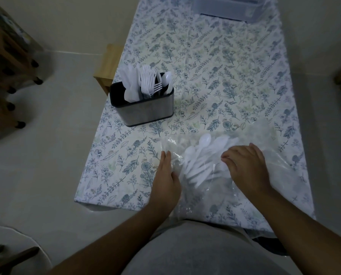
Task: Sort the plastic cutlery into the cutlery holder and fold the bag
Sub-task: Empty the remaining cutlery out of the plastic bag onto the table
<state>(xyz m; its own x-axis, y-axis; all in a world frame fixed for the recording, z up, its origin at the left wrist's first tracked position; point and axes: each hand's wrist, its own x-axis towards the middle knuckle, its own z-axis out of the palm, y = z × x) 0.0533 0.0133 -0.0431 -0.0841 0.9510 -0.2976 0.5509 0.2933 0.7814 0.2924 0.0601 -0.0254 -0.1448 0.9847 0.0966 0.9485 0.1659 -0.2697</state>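
Note:
A clear plastic bag point(268, 155) lies flat on the near part of the table, with several white plastic spoons point(200, 161) inside it. My left hand point(165, 181) rests on the bag's left edge with its fingers straight. My right hand point(247, 165) lies on top of the bag over the spoons, fingers bent downward onto the plastic. A metal cutlery holder point(144, 112) with a dark rim stands farther back on the left; knives, forks point(148, 80) and a few spoons stand upright in its compartments.
The table point(215, 66) carries a leaf-patterned cloth. A clear plastic container point(225, 6) sits at its far end. A wooden stool point(108, 64) stands by the table's left side, and wooden furniture point(5, 76) stands on the floor at far left.

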